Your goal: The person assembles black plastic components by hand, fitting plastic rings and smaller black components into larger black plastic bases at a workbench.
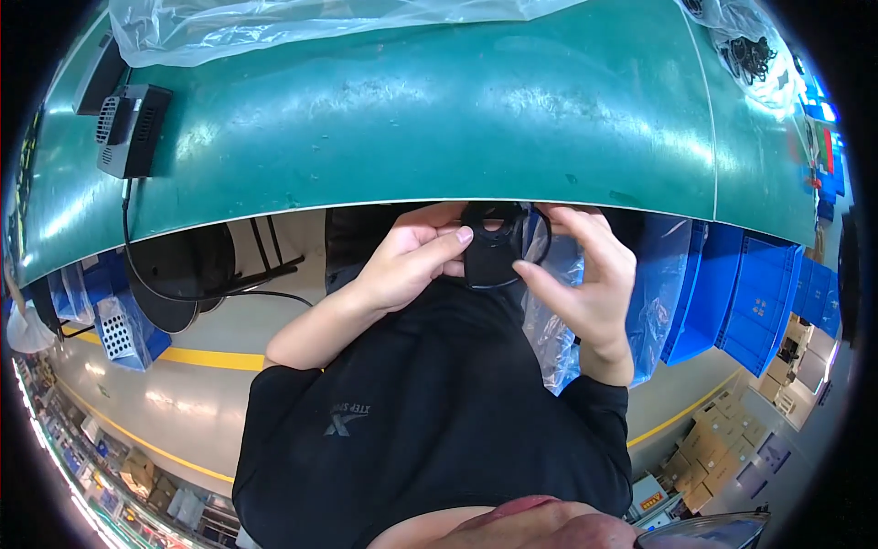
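In front of my chest, just below the table's near edge, is a flat black part (491, 260) with a round opening near its top. My left hand (412, 256) is closed on its left side, thumb lying on the front face. My right hand (593, 274) is at the other side, its thumb tip by the part's right edge and its fingers curled around a thin black loop (547, 240). Whether the loop is a cord or a rim of the part, I cannot tell. The table edge and the part hide some fingertips.
A green table (430, 137) spans the far side, with clear plastic sheeting (302, 32) along its back. A black vented device (134, 131) with a cable stands at left. Blue bins (754, 297) and a plastic bag (660, 293) are at right, a black stool (169, 274) at left.
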Tool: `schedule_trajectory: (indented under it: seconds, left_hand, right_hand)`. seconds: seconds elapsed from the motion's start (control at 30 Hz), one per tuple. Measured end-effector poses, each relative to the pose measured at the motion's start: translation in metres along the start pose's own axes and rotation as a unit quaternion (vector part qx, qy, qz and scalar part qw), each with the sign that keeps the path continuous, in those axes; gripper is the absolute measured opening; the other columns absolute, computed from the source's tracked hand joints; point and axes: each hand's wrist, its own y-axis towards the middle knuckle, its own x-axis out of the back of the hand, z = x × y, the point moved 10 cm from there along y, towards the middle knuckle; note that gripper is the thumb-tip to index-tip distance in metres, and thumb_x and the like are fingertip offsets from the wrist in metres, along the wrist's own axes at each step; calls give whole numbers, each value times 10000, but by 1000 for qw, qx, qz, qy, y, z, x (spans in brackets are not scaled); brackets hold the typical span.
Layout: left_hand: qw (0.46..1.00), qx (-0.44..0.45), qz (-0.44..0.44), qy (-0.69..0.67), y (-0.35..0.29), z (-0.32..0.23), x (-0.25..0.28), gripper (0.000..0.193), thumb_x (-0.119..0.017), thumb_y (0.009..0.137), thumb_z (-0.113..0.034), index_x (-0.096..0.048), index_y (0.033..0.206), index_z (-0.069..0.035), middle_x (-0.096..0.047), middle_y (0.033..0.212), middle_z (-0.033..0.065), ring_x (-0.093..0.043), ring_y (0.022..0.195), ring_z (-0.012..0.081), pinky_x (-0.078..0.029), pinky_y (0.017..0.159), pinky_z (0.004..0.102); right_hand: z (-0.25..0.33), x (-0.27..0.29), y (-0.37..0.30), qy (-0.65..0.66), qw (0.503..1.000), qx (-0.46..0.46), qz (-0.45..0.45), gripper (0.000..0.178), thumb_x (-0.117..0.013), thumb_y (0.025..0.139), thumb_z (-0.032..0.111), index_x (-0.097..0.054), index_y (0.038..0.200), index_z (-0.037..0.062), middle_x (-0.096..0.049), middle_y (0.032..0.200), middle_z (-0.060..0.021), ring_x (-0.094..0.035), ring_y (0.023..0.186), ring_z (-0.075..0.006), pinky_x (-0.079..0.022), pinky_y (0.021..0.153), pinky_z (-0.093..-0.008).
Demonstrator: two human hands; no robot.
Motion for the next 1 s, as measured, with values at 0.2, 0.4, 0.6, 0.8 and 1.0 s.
schedule_trajectory:
  seconds: [0.2,0.4,0.6,0.8,1.0]
  left_hand:
    - [998,24,20,46,-4,10,-6,346,-467,923,-160,-487,1248,-43,-584,1139,35,-556,885,56,-469,704,199]
    - [996,15,44,81,-7,10,-8,360,-458,920,-131,-475,1271,-50,-578,1150,15,-504,819,15,-415,631,168]
    - [997,14,48,61,-7,10,-12,356,-449,924,-111,-468,1271,-32,-578,1141,10,-502,830,12,-408,630,162]
    - [997,25,46,54,-9,11,-12,362,-458,929,-132,-462,1276,-30,-578,1139,2,-503,830,9,-411,637,157]
    - [996,8,38,82,-10,6,-13,365,-473,922,-123,-464,1270,-16,-596,1100,15,-506,788,9,-414,638,157]
  right_hand:
    - [4,-16,-7,-59,998,12,-15,473,-784,599,60,-597,1023,-36,-633,973,-144,-597,890,-277,-481,770,-333]
    - [14,-21,-10,-73,996,53,-24,483,-781,604,51,-590,1040,-30,-629,981,-137,-582,879,-284,-470,771,-336]
    - [24,-22,-12,-93,991,86,-32,500,-770,583,15,-585,1042,-50,-630,966,-139,-573,847,-276,-470,743,-337]
    - [27,-24,-13,-101,990,100,-27,509,-768,570,3,-587,1041,-58,-633,958,-144,-575,865,-276,-479,743,-329]
    - [25,-25,-13,-105,991,78,-14,512,-772,569,8,-591,1042,-58,-629,972,-151,-575,880,-277,-483,746,-334]
